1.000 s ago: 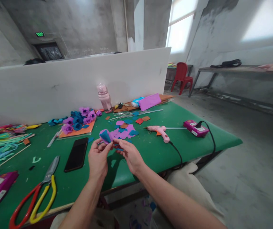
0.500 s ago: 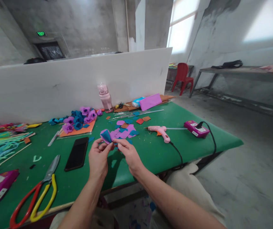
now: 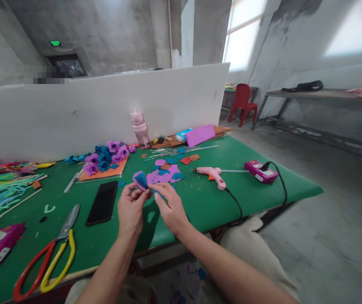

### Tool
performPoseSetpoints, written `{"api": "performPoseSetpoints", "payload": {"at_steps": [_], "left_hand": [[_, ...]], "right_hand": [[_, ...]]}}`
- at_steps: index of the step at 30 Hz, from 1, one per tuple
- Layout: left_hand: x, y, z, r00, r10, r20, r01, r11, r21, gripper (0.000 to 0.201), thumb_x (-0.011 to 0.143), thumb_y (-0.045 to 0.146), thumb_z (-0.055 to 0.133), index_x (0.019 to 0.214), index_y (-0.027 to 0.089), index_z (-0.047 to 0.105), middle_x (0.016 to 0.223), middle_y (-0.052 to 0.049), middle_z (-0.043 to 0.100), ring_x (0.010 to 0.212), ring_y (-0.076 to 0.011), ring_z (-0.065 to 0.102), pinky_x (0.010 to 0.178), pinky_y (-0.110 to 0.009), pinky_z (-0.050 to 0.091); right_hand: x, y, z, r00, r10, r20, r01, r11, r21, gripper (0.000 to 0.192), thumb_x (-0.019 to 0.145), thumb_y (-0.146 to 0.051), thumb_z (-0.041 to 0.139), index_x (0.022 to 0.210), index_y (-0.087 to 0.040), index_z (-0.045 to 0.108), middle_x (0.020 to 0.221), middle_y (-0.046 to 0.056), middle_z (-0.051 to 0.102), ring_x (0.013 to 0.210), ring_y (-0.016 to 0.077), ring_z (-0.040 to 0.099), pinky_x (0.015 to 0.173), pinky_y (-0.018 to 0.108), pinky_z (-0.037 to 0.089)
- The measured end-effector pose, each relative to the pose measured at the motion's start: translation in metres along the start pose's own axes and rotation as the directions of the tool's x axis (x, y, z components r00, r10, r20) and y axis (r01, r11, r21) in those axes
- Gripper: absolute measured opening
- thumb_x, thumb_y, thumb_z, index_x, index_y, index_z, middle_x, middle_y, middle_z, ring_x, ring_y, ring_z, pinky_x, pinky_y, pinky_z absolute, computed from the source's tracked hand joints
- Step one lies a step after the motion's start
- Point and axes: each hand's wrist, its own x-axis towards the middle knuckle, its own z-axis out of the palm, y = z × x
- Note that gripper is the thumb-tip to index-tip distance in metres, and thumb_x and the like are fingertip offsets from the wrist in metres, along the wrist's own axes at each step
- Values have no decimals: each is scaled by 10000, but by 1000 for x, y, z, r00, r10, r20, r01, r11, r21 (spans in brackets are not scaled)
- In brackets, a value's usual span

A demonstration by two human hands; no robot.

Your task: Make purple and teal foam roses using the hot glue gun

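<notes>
My left hand (image 3: 132, 207) pinches the base of a purple and blue crepe paper flower (image 3: 140, 180) between thumb and fingers, its petals facing up. My right hand (image 3: 170, 207) is beside it, index fingertip at the flower's base, the thumb apart below. Nothing shows between these right fingers. Just beyond the hands lie loose purple and blue paper petals (image 3: 168, 174) in a heap. A pink glue gun (image 3: 212, 174) rests on the table to the right of them.
Scissors with red and yellow handles (image 3: 56, 257) and a black phone (image 3: 102, 202) lie left on the green table (image 3: 231, 198). Finished paper roses (image 3: 105, 158) sit farther back, near a pink bottle (image 3: 140, 130). A purple power box (image 3: 261, 171) with a black cord is at right.
My right thumb has moved away from its index finger, opening the hand slightly. My left hand and the flower stay nearly in place.
</notes>
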Motion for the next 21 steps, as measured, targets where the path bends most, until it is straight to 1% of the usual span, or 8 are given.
{"api": "performPoseSetpoints", "payload": {"at_steps": [4, 8, 11, 13, 15, 17, 19, 21], "left_hand": [[-1, 1, 0, 1000, -14, 7, 14, 1000, -7, 425, 562, 224, 779, 905, 169, 534, 666, 32, 653, 645, -91, 606, 687, -206, 452], [-1, 0, 0, 1000, -11, 5, 11, 1000, -8, 408, 570, 242, 777, 891, 170, 535, 640, 39, 639, 637, -95, 608, 673, -204, 448], [0, -1, -1, 1000, -20, 18, 21, 1000, -20, 421, 568, 250, 781, 900, 175, 533, 668, 30, 654, 655, -103, 618, 679, -209, 449], [2, 0, -3, 999, -32, 42, 34, 999, -41, 439, 564, 244, 784, 914, 180, 529, 678, 30, 660, 634, -98, 612, 673, -213, 453], [4, 1, -4, 995, -58, 84, 63, 996, -60, 442, 563, 222, 786, 922, 184, 530, 676, 34, 663, 612, -92, 604, 670, -217, 457], [5, 4, -5, 987, -94, 127, 103, 992, -73, 437, 563, 193, 785, 924, 185, 540, 665, 38, 660, 626, -91, 608, 683, -214, 459], [5, 6, -5, 981, -112, 156, 128, 987, -97, 433, 556, 172, 787, 923, 183, 556, 658, 44, 654, 671, -96, 622, 708, -209, 459], [5, 8, -5, 977, -122, 177, 145, 982, -124, 437, 550, 162, 788, 928, 183, 569, 688, 40, 662, 713, -105, 631, 729, -212, 462]], "right_hand": [[-3, -2, 1, 994, -105, 18, 106, 979, -175, 363, 861, -184, 428, 1185, -250, 579, 1067, 76, 569, 1016, 199, 491, 913, 371, 392], [-5, -9, 0, 989, -132, 60, 144, 939, -313, 374, 860, -190, 422, 1207, -191, 560, 1078, 102, 565, 1019, 218, 483, 905, 393, 396], [-3, -13, -4, 981, -174, 88, 192, 938, -288, 359, 857, -202, 429, 1187, -208, 573, 1096, 96, 561, 1036, 217, 485, 915, 391, 392], [2, -12, -9, 984, -173, 50, 180, 964, -196, 324, 861, -210, 423, 1131, -217, 602, 1091, 85, 566, 1039, 200, 496, 921, 370, 391], [9, -7, -14, 998, -60, -27, 58, 996, -62, 263, 858, -235, 436, 1029, -209, 633, 1044, 71, 593, 1005, 183, 523, 901, 346, 400], [15, 2, -18, 983, 183, -34, -177, 975, 134, 192, 832, -296, 486, 899, -193, 634, 943, 54, 632, 908, 170, 567, 830, 322, 431], [17, 9, -18, 898, 428, 98, -433, 827, 359, 217, 791, -388, 542, 822, -181, 600, 829, 36, 649, 779, 149, 597, 728, 291, 453], [15, 11, -16, 810, 522, 266, -581, 658, 479, 291, 737, -457, 602, 813, -178, 570, 745, 18, 653, 672, 123, 603, 660, 259, 452]]}}
